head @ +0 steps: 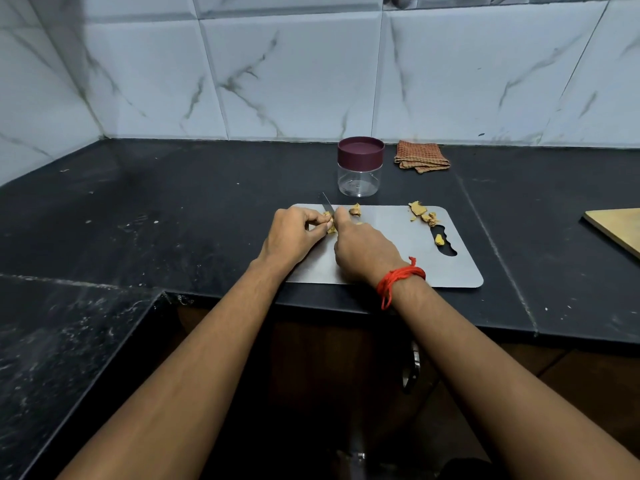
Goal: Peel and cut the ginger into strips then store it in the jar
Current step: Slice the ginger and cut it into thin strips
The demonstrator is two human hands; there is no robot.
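Observation:
On the steel cutting board [415,268] my left hand [294,233] pinches a small piece of ginger [330,226] at the board's far left. My right hand [363,251] is closed around a knife [326,202], whose blade pokes out beyond the fingers, against that ginger. Another ginger chunk [355,210] lies just behind my right hand. Peels and scraps [422,213] sit at the board's far right, one bit [439,240] in the handle slot. The clear jar [360,178] with a maroon lid [361,150] stands shut behind the board.
A folded checked cloth [420,156] lies by the tiled wall, right of the jar. A wooden board's corner [616,226] enters at the right edge. The black counter [173,209] turns an L-shaped corner at the left.

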